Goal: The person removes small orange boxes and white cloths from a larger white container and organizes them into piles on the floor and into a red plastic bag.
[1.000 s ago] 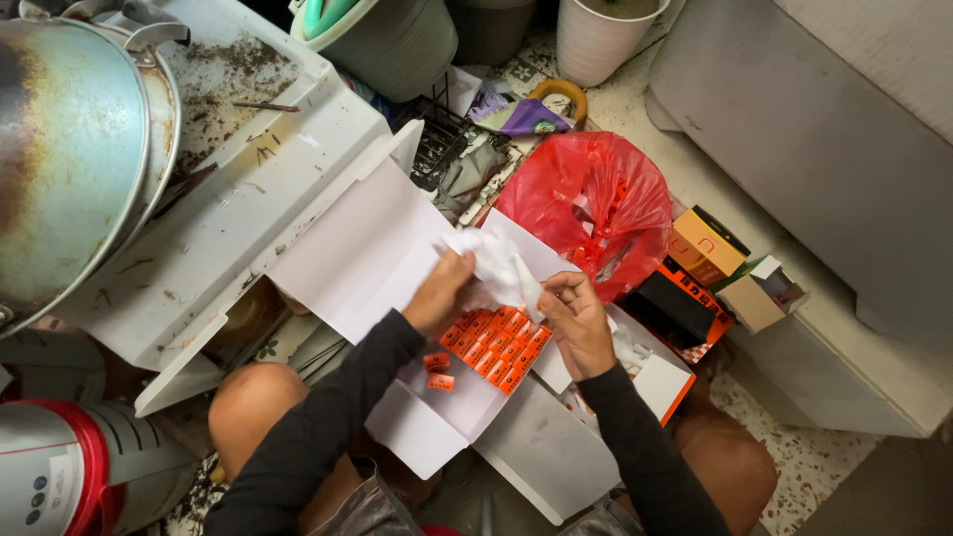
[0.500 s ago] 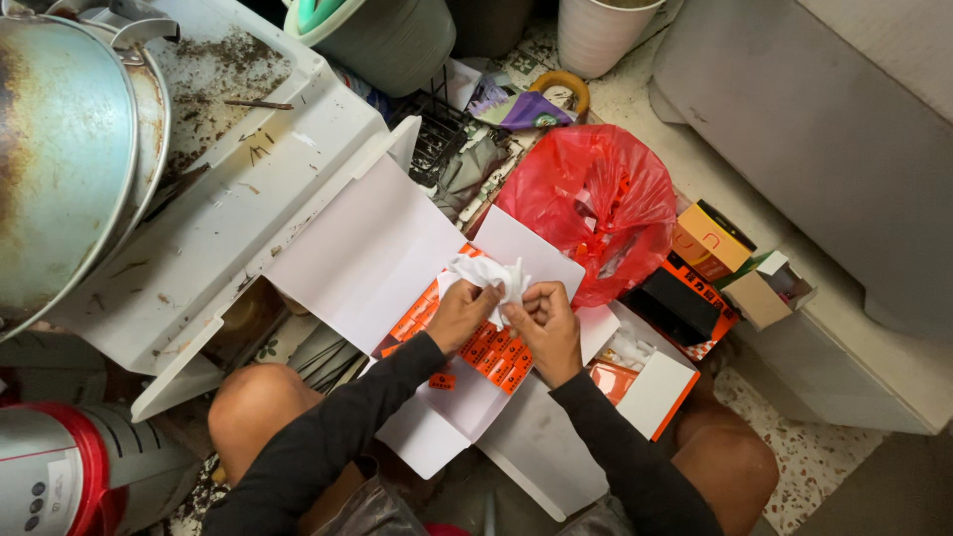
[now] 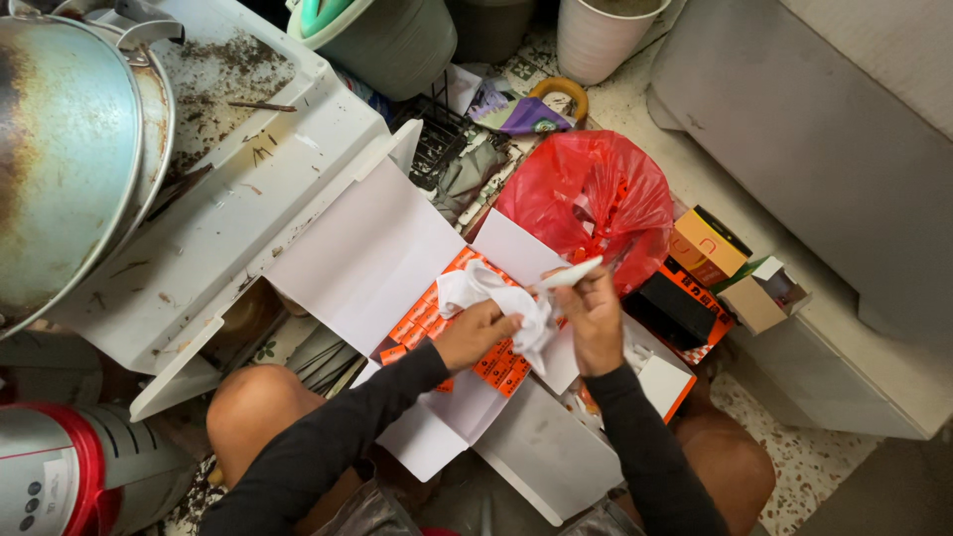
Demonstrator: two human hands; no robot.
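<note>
Cluttered floor, frame centre: compared to a moment ago, the right hand [image 3: 594, 320] lifts a white strip [image 3: 570, 275] higher; the left hand [image 3: 476, 333] pinches crumpled white paper [image 3: 496, 293] above the open box [image 3: 397, 258].

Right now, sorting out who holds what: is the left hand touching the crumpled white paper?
Touching. The head view shows the left hand gripping the crumpled white paper.

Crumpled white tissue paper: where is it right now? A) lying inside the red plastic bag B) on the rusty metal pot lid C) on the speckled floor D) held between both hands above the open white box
D: the crumpled white tissue paper is gripped by the left hand and the right hand, over the open white cardboard box with orange packets inside.
</note>
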